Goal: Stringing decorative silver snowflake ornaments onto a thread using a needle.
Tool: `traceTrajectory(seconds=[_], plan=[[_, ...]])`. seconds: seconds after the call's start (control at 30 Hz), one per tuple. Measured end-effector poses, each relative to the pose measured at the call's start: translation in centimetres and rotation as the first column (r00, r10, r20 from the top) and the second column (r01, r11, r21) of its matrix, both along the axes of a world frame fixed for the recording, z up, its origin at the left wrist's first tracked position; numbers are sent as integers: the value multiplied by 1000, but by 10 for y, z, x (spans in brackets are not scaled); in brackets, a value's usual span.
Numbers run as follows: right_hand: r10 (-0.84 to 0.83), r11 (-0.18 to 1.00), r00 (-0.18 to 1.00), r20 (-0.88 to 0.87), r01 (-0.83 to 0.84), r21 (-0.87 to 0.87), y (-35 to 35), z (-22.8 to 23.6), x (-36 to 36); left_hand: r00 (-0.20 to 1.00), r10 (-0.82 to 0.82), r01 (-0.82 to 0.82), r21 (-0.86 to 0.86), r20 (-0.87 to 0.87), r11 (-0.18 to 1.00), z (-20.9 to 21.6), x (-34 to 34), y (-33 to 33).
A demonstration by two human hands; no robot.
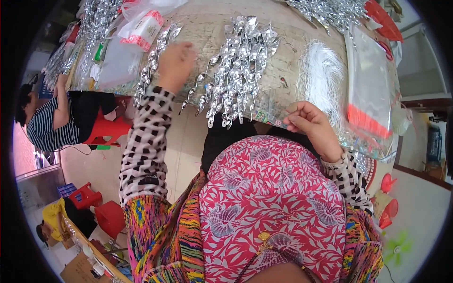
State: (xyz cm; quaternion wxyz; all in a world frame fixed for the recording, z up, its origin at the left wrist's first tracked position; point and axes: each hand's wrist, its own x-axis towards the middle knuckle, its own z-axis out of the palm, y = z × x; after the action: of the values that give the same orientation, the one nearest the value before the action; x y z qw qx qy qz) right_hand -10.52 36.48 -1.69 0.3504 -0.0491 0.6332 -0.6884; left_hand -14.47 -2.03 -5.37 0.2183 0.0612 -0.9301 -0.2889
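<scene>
White threads (322, 70) lie by our right hand (315, 126), likely for reach; its fingers half-curled, left hand (175, 67) blurred, both holds unclear

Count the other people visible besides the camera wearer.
2: a person in a striped top at left beside the worktable, and a person in a yellow top at the picture's lower left. Others may be hidden.
</scene>
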Motion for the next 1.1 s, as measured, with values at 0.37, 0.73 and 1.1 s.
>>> traceTrajectory(seconds=[0.37, 0.73, 1.1], plan=[[86, 996, 994, -61, -87, -20, -14, -1, 9, 933, -57, 70, -23, 356, 997, 23, -10, 71], [83, 996, 992, -92, -82, 22, -8, -14, 6, 948, -114, 35, 261, 296, 965, 19, -11, 70], [80, 997, 995, -60, -80, -12, -3, -26, 17, 954, 0, 38, -122, 300, 992, 17, -37, 80]])
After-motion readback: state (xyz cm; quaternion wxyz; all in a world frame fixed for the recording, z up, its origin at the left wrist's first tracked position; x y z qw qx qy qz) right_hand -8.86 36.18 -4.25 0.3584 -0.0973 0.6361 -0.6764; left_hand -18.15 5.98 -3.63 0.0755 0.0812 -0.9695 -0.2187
